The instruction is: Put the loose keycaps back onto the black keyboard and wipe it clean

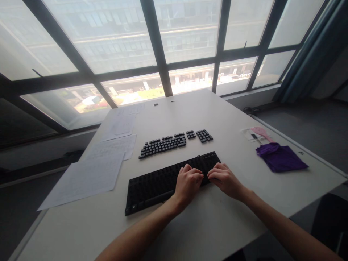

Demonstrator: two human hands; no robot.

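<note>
Working over kybd (pixel 152 186), L hand (pixel 188 182) & R hand (pixel 224 178) are sitting w/ fingers narrow; can't tell if holding anything. Bracing kybd flat is prob. helping.

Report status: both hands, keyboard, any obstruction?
Left hand, right hand at keyboard, toward its right end; any grip hidden. Keycaps in rows beyond it. Nothing visibly blocking.

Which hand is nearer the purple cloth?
Right. The right hand is at the right end of the keyboard, left of the purple cloth; the left hand is farther left, also at the keyboard.
</note>
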